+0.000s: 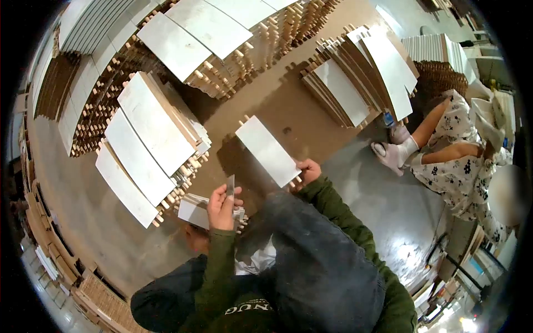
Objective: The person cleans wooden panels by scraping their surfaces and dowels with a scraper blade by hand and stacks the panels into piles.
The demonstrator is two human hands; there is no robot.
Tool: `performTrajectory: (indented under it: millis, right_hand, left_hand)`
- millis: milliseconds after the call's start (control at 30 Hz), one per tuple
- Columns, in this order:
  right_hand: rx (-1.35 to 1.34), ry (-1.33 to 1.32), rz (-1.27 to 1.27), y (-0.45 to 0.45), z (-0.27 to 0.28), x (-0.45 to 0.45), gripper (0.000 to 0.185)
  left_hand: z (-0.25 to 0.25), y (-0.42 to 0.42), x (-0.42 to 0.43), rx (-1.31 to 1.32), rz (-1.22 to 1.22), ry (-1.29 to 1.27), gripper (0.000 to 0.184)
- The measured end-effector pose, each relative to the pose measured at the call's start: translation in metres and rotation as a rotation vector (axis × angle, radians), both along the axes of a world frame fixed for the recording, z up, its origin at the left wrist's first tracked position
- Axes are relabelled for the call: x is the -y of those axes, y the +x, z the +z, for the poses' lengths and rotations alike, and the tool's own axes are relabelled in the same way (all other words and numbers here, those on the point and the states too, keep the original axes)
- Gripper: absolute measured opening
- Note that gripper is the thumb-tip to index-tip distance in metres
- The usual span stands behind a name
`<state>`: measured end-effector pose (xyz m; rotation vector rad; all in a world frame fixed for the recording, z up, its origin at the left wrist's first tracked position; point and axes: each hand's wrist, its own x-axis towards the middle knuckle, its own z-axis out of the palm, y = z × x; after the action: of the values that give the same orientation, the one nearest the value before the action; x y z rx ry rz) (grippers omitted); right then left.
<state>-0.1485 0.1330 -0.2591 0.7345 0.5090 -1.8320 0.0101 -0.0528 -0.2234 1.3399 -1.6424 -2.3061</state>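
My left hand [221, 212] is closed around a thin flat metal blade [230, 184], which points upward from the fingers. What the lower end of the blade looks like is hidden in the hand. My right hand [309, 171] grips the near corner of a white board [267, 150], with the board stretching away from me over the brown sheet. Wooden dowels stick out of both short ends of this board. Just beyond and below my left hand lies a small stack of white boards with dowels [193, 212], partly covered by the hand.
Stacks of white doweled boards [152, 130] stand at left, with larger stacks [194, 33] behind. Another leaning stack [338, 89] stands on the brown cardboard sheet [266, 91] at upper right. A seated person in a flowered garment [449, 155] is at right, feet near that stack.
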Motion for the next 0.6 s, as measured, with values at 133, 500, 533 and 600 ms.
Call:
performTrajectory:
  millis: [133,500,533,600]
  right_hand:
    - [0.003,-0.047,-0.028,-0.017,0.026,-0.007,0.062]
    - [0.010,-0.191,-0.180,-0.028,0.074,0.004,0.029]
    - [0.112,-0.086,-0.240,-0.027,0.083,0.006,0.040]
    - [0.045,0.022,-0.219,-0.026,0.080,0.005,0.039]
  left_hand:
    - [0.006,-0.035,0.003,-0.053,-0.034,-0.204,0.032]
    - [0.048,-0.161,0.010,-0.369,-0.236,-1.160,0.021]
    - [0.045,-0.160,0.009,-0.370,-0.236,-1.159,0.021]
    - [0.035,-0.154,0.001,-0.354,-0.309,-1.234,0.021]
